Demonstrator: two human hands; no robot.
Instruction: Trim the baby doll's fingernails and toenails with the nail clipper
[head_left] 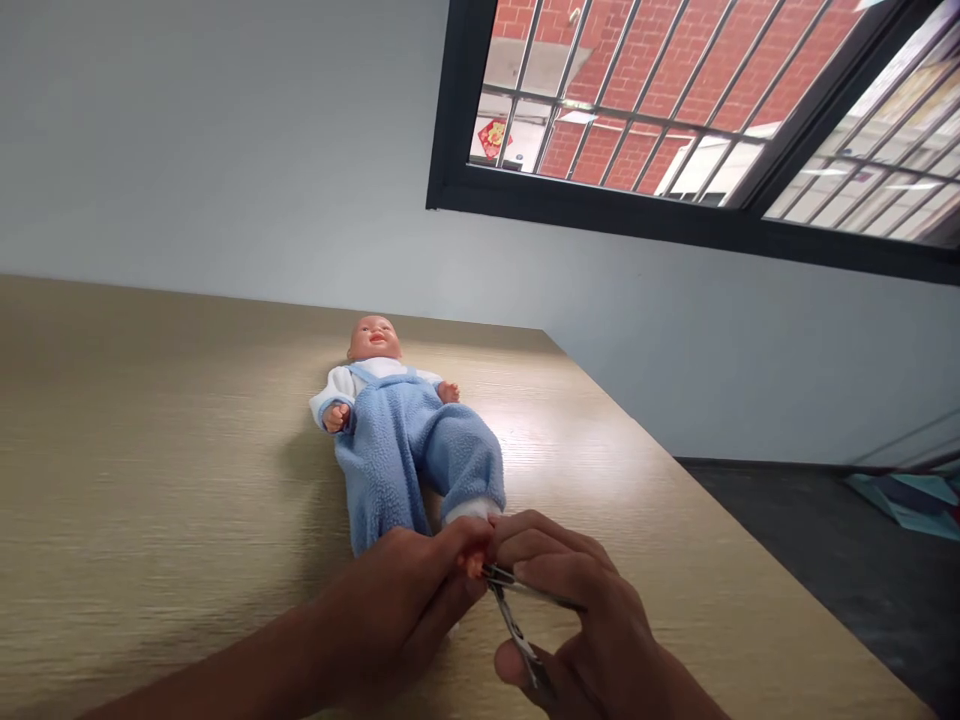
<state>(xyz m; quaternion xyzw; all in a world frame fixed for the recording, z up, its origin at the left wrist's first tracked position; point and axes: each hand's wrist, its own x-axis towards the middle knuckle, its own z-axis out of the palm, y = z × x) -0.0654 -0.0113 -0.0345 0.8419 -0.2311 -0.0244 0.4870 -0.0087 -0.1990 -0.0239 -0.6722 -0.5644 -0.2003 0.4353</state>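
Observation:
A baby doll [390, 430] in blue overalls and a white top lies on its back, its head toward the wall. My left hand [401, 590] is closed around the doll's foot [474, 566], with the toes showing between thumb and fingers. In my right hand [600, 590] is a silver nail clipper [517, 630], its lever spread away from the body. The clipper's jaws are at the doll's toes; whether they touch them I cannot tell. The fingertips of both hands meet close to the foot, and the doll's other foot is hidden behind my left hand.
A light wooden table [187, 430] bears the doll; its right edge [720, 515] slants down toward me. Behind it stands a pale wall [225, 140] with a dark-framed, barred window [600, 190]. On the dark floor [795, 520] at right lies a teal item [907, 500].

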